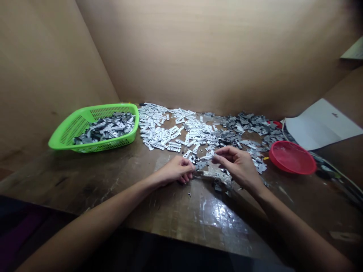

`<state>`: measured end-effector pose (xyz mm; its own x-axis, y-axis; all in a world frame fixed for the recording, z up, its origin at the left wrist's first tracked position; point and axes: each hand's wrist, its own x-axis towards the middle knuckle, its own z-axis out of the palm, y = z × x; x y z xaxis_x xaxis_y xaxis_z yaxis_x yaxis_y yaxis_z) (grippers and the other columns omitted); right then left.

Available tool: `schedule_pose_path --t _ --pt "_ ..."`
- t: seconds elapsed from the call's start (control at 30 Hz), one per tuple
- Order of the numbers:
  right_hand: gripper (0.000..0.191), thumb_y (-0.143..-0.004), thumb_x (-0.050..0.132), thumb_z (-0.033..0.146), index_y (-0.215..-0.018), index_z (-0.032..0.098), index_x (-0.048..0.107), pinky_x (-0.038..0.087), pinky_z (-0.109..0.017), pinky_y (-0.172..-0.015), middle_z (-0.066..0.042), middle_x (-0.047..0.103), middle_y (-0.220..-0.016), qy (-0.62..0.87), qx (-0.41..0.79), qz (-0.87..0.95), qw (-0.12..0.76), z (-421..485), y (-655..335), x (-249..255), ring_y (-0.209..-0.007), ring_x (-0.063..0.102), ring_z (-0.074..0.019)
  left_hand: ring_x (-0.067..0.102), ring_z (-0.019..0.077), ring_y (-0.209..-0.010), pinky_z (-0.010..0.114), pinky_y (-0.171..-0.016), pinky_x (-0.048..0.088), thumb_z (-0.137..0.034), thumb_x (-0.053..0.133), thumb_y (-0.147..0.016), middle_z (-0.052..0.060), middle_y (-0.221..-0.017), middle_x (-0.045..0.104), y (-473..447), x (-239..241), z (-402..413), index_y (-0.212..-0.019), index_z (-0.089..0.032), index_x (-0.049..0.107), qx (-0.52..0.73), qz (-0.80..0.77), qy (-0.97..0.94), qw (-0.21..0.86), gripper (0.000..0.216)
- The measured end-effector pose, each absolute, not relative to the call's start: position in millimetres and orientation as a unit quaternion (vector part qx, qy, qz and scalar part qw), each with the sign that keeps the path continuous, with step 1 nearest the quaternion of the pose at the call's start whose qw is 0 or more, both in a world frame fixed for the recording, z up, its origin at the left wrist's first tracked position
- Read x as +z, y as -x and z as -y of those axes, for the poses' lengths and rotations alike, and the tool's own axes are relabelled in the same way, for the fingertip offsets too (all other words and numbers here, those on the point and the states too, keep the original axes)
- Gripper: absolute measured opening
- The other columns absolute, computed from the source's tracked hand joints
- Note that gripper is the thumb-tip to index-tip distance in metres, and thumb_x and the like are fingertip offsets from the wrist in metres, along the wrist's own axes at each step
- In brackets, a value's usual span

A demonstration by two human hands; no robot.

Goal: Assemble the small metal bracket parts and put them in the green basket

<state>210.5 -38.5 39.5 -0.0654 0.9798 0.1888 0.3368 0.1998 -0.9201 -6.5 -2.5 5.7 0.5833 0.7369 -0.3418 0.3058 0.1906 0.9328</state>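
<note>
My left hand [176,170] is curled, its fingertips pinched on a small grey part [200,164] just above the worn wooden table [119,189]. My right hand [238,163] is also closed, pinching a thin white strip [208,156] whose left end meets the grey part. The two hands sit close together at the table's middle. Behind them lies a spread of white plastic pieces [170,130], and a heap of grey pieces [249,124] lies to the right of it.
A green basket [70,128] with mixed grey and white pieces stands at the left. A red shallow dish [292,158] sits at the right, with a white sheet [320,122] and cables behind it. Brown cardboard walls enclose the table.
</note>
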Motion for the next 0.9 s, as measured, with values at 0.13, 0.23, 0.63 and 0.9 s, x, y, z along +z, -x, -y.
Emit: schedule_pose_path --t 0.13,0.23,0.63,0.9 --pt "0.026 -0.072 0.066 0.040 -0.082 0.015 0.064 0.048 -0.027 -0.061 -0.006 0.065 -0.079 0.524 0.390 0.610 0.449 35.8 -211.5 35.9 -0.068 0.058 -0.0152 0.056 0.0095 -0.052 0.020 -0.048 0.044 -0.042 0.056 -0.076 0.004 -0.066 0.061 6.3 6.1 2.3 -0.074 -0.013 0.057 0.170 -0.424 -0.610 0.647 0.029" --pt "0.030 -0.070 0.067 0.041 -0.085 0.015 0.064 0.045 -0.025 -0.053 -0.004 0.063 -0.074 0.529 0.413 0.580 0.461 36.1 -207.8 31.7 -0.060 0.054 -0.0132 0.056 0.0096 -0.052 0.021 -0.049 0.045 -0.044 0.057 -0.074 0.004 -0.066 0.061 6.5 5.8 2.5 -0.074 -0.013 0.057 0.168 -0.427 -0.609 0.647 0.031" --pt "0.019 -0.071 0.065 0.033 -0.077 0.016 0.064 0.043 -0.026 -0.056 -0.002 0.062 -0.067 0.554 0.395 0.595 0.427 36.4 -197.6 21.8 -0.058 0.053 -0.0132 0.056 0.0098 -0.052 0.021 -0.049 0.045 -0.041 0.055 -0.076 0.004 -0.065 0.061 7.0 2.9 2.5 -0.076 -0.013 0.059 0.174 -0.421 -0.613 0.646 0.029" --pt "0.015 -0.072 0.065 0.030 -0.076 0.015 0.063 0.043 -0.027 -0.057 -0.003 0.062 -0.069 0.563 0.380 0.601 0.421 37.2 -195.8 24.2 -0.060 0.054 -0.0133 0.056 0.0096 -0.053 0.021 -0.050 0.045 -0.039 0.055 -0.078 0.003 -0.065 0.060 7.6 3.6 2.5 -0.076 -0.012 0.058 0.171 -0.411 -0.615 0.651 0.027"
